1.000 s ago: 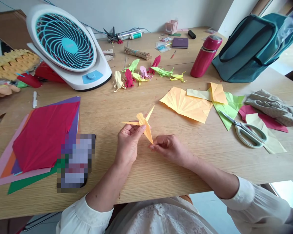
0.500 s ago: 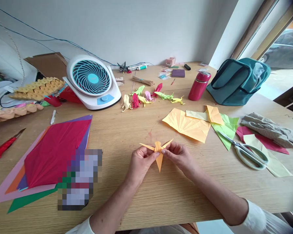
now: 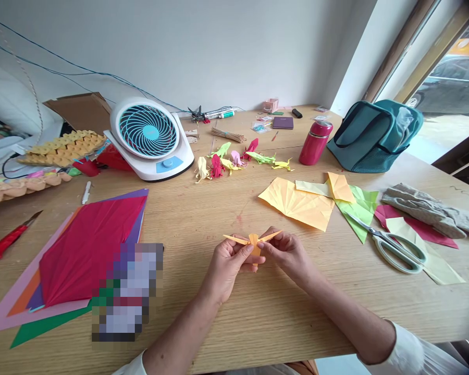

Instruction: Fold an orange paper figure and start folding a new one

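Observation:
Both my hands pinch a small orange folded paper figure point(image 3: 253, 241) just above the wooden table point(image 3: 226, 208). My left hand point(image 3: 229, 263) grips its left side with thumb and fingers closed. On the other side, my right hand point(image 3: 289, 252) has its fingers closed too. Two thin points of the paper stick out sideways past my fingers. The lower tip of the figure is hidden between my hands.
A stack of coloured paper sheets point(image 3: 82, 245) lies at the left, with a blurred patch over its corner. Creased orange paper point(image 3: 297, 203), green scraps and scissors point(image 3: 394, 247) lie at the right. Several small paper figures point(image 3: 234, 159), a fan point(image 3: 148, 133), a red flask point(image 3: 315, 143), a teal bag point(image 3: 375, 135) stand behind.
My right hand came up from the figure's lower tip to its right side. The figure turned so its points lie level, and its lower tip is now covered. The view tilted upward.

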`<control>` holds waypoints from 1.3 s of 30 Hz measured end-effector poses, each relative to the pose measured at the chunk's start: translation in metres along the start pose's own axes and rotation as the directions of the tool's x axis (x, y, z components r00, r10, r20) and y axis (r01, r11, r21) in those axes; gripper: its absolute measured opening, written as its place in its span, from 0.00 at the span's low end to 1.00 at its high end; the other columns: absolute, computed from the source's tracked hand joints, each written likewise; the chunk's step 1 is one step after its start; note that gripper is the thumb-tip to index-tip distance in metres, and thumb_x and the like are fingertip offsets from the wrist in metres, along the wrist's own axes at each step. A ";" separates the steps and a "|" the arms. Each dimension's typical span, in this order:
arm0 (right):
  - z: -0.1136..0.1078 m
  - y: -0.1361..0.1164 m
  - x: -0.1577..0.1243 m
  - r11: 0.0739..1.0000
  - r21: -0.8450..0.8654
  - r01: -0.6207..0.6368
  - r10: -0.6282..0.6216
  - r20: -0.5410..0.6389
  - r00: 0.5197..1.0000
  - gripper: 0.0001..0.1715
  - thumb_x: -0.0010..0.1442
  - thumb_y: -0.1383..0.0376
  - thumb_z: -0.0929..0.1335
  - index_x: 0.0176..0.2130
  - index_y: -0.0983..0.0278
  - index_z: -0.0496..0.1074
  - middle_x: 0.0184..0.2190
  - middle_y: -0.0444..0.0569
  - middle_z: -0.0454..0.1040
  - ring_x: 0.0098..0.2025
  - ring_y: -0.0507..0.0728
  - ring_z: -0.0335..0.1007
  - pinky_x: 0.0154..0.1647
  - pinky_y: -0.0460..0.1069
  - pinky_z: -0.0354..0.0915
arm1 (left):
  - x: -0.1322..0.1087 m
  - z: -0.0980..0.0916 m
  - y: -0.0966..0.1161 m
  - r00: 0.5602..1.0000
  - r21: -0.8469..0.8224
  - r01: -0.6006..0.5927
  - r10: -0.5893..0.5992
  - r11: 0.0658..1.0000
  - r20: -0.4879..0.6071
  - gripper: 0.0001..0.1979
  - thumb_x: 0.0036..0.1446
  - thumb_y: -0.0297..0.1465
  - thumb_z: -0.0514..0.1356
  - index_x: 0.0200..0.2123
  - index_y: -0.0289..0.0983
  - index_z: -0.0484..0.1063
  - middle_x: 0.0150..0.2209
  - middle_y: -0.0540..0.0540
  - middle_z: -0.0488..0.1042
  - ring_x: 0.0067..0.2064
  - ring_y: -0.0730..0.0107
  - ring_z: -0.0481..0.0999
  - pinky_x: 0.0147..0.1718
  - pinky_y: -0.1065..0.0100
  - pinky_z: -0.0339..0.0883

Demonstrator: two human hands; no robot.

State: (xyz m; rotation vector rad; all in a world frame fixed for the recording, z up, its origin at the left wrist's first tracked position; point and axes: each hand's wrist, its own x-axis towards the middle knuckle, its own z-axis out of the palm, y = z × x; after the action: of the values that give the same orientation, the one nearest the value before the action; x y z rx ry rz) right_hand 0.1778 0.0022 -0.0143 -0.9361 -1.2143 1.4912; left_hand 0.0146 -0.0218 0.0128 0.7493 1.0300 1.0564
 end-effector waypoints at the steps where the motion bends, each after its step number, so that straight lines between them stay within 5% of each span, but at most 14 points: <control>1: 0.001 0.000 0.000 1.000 -0.002 -0.004 0.004 0.001 1.000 0.18 0.50 0.52 0.78 0.30 0.64 0.78 0.29 0.45 0.72 0.30 0.53 0.68 0.32 0.49 0.64 | -0.001 0.002 0.000 1.000 -0.010 -0.004 0.004 1.000 -0.010 0.22 0.44 0.42 0.75 0.37 0.33 0.76 0.33 0.46 0.82 0.30 0.69 0.82 0.27 0.74 0.74; 5: 0.003 -0.005 -0.002 1.000 0.012 0.000 0.000 0.005 1.000 0.17 0.52 0.53 0.78 0.30 0.64 0.78 0.29 0.46 0.72 0.29 0.53 0.67 0.30 0.49 0.64 | -0.004 0.004 0.000 0.999 -0.011 -0.041 0.041 0.999 -0.019 0.23 0.47 0.40 0.75 0.44 0.35 0.79 0.34 0.45 0.83 0.32 0.69 0.83 0.32 0.72 0.77; 14: 0.002 -0.029 0.008 0.997 -0.017 0.076 -0.076 -0.030 0.997 0.18 0.50 0.53 0.78 0.25 0.64 0.76 0.24 0.43 0.70 0.27 0.51 0.66 0.29 0.47 0.63 | 0.003 0.008 0.013 0.994 -0.068 -0.046 0.052 0.997 0.093 0.17 0.49 0.41 0.73 0.35 0.33 0.82 0.35 0.41 0.84 0.36 0.63 0.85 0.35 0.71 0.77; 19: 0.002 -0.043 0.022 0.996 -0.077 0.033 -0.035 -0.025 0.999 0.21 0.43 0.52 0.81 0.25 0.64 0.75 0.24 0.43 0.72 0.27 0.51 0.65 0.29 0.47 0.62 | 0.013 0.010 0.027 0.986 -0.062 -0.058 0.067 0.996 0.151 0.21 0.50 0.39 0.73 0.46 0.36 0.80 0.47 0.39 0.83 0.41 0.61 0.85 0.35 0.71 0.76; 32: 0.003 -0.015 0.022 0.998 -0.035 -0.048 0.046 -0.041 0.998 0.24 0.43 0.50 0.80 0.22 0.63 0.72 0.21 0.41 0.66 0.26 0.49 0.58 0.27 0.47 0.56 | 0.018 0.001 0.010 0.995 -0.058 0.065 -0.060 0.996 0.084 0.27 0.45 0.42 0.75 0.47 0.35 0.80 0.47 0.37 0.82 0.38 0.61 0.85 0.30 0.72 0.74; 39: 0.004 -0.013 0.019 0.997 -0.013 -0.080 0.080 0.007 0.997 0.24 0.45 0.47 0.79 0.25 0.63 0.74 0.21 0.40 0.63 0.25 0.49 0.56 0.26 0.46 0.55 | 0.015 0.003 0.009 0.999 -0.003 -0.003 0.004 1.000 0.048 0.25 0.47 0.46 0.73 0.40 0.32 0.82 0.42 0.37 0.84 0.34 0.63 0.84 0.27 0.73 0.75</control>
State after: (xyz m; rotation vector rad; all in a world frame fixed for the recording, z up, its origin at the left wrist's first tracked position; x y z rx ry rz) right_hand 0.1717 0.0200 -0.0003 -0.9993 -1.2056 1.5528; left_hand 0.0159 -0.0049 0.0174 0.7707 0.9861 1.0381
